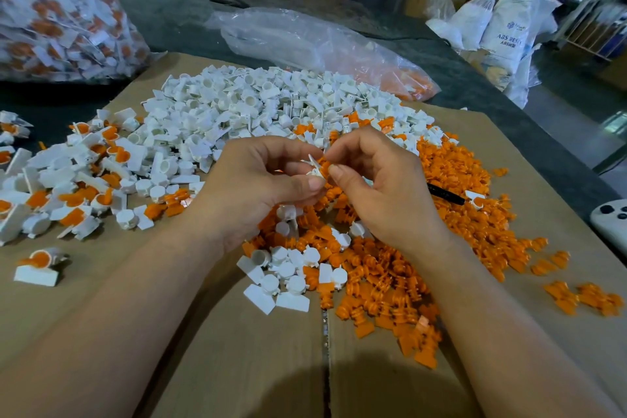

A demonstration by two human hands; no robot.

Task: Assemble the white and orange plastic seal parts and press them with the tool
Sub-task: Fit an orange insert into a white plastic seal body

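Both hands meet above the middle of the cardboard sheet [135,299]. My left hand [258,187] pinches a small white seal part [315,169] between thumb and fingers. Against it my right hand [376,187] pinches an orange seal part [325,164], mostly hidden by the fingers. A big heap of loose white parts [254,105] lies behind the hands. Loose orange parts [441,214] spread to the right and below. A thin black tool [444,194] lies on the orange heap, right of my right hand.
Joined white-and-orange seals [78,187] lie in a pile at the left, one alone [39,265] nearer me. A full clear bag of seals [61,10] stands back left, a slack bag [305,41] behind the heap. A white controller [610,224] sits at the right edge.
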